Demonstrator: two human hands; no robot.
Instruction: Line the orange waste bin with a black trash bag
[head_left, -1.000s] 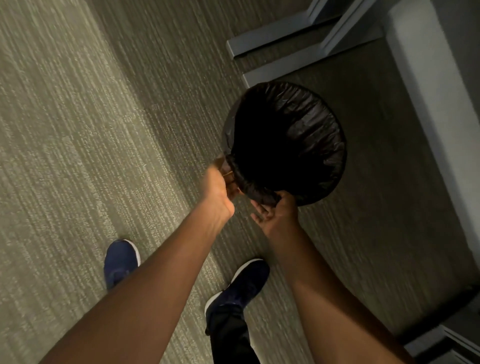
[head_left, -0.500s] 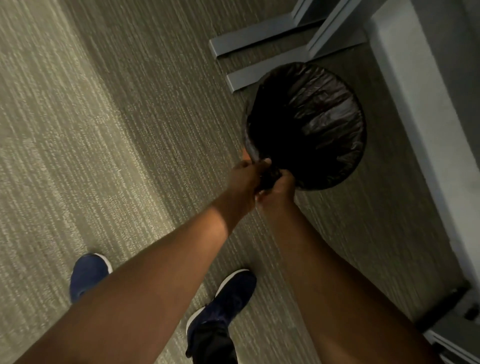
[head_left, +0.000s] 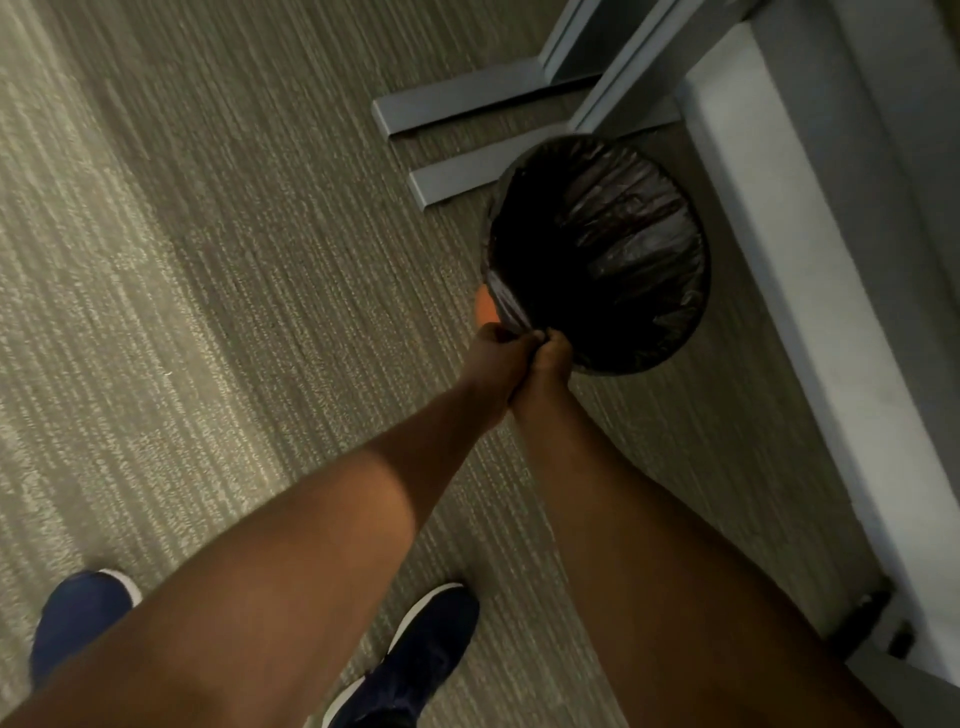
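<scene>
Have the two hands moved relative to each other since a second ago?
Yes. The left hand and right hand, apart before, now meet at the black trash bag near its rim.

Nearly all of the orange waste bin (head_left: 485, 306) is covered by the black trash bag (head_left: 623, 244); only a sliver shows just above the left hand (head_left: 496, 358). The fingertips of that hand and of the right hand (head_left: 548, 364) are buried in bunched plastic at the near rim. The bag's depths are too dark to read.

Office: striped commercial carpet (head_left: 182, 312), grey metal desk legs (head_left: 467, 104).
</scene>
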